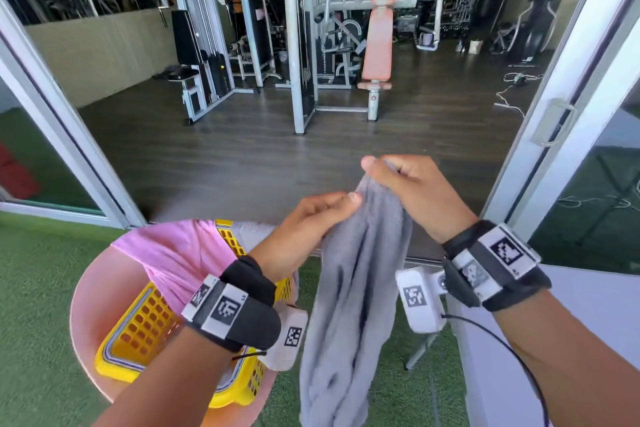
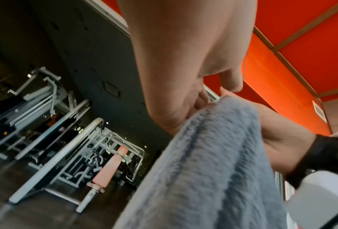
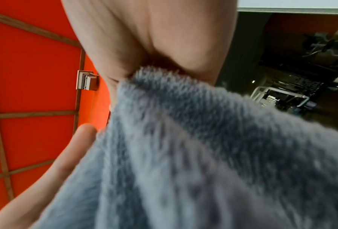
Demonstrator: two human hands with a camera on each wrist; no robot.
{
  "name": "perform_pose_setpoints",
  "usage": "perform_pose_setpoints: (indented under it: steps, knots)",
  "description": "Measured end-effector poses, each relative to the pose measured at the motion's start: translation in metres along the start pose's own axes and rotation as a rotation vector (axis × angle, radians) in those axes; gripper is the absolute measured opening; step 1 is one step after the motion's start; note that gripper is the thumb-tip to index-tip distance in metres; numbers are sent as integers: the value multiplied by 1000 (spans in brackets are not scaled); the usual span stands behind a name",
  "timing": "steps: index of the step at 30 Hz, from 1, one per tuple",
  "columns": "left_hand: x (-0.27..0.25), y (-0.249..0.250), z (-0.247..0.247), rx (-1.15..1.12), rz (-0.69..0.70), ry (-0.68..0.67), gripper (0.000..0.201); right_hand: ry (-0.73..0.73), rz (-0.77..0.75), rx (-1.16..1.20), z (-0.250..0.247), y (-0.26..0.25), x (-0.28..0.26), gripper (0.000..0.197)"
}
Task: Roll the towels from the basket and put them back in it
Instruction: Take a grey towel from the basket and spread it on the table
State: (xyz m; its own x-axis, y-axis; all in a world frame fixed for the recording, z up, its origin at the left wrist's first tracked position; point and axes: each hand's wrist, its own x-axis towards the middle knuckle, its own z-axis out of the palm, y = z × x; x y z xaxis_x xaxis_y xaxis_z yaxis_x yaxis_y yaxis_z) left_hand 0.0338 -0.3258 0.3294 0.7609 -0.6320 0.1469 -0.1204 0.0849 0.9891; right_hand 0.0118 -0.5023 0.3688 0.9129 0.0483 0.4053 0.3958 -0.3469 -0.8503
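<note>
A grey fluffy towel (image 1: 353, 291) hangs bunched in front of me. My right hand (image 1: 401, 184) pinches its top end, seen close in the right wrist view, where the grey towel (image 3: 193, 147) fills the frame. My left hand (image 1: 311, 225) grips the towel's left edge a little lower; in the left wrist view the grey towel (image 2: 213, 162) runs under the fingers (image 2: 230, 80). Down to the left stands a yellow basket (image 1: 145, 326) on a round pink stool (image 1: 90, 308). A pink towel (image 1: 180, 253) lies draped over the basket.
Green artificial turf (image 1: 38, 288) covers the ground around the stool. A white towel (image 1: 252, 232) peeks from the basket's far side. Sliding glass door frames (image 1: 568, 87) flank an opening onto a dark wooden gym floor with weight machines (image 1: 311, 38).
</note>
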Motion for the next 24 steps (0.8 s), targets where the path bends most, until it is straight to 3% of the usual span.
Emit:
perform_pose_setpoints:
  steps: [3,5,7,9,12,14,16,20,22,24]
  knots:
    - [8,7,-5,-67,77,128,42,-1,-10,13,6,4,-2,47]
    - [14,18,-18,-136,189,289,31,-131,106,18,16,21,-14,41]
    - [17,23,-27,-141,217,357,26,-283,212,-6,22,34,-26,41]
    - [15,20,-27,-115,165,301,23,-258,184,-27,20,30,-25,41]
    - [9,6,-12,19,61,31,29,2,21,57,7,8,-7,39]
    - [9,1,-6,61,46,-57,38,69,-55,41,3,0,3,45]
    - [11,5,-11,16,82,26,37,33,-32,56,9,5,2,40]
    - [19,15,-35,-67,213,352,33,-195,179,-44,28,42,-29,36]
    - [16,12,-34,-92,195,334,26,-189,179,-43,27,47,-30,41]
    - [11,1,-22,-1,101,150,21,-51,99,-19,16,33,-16,51]
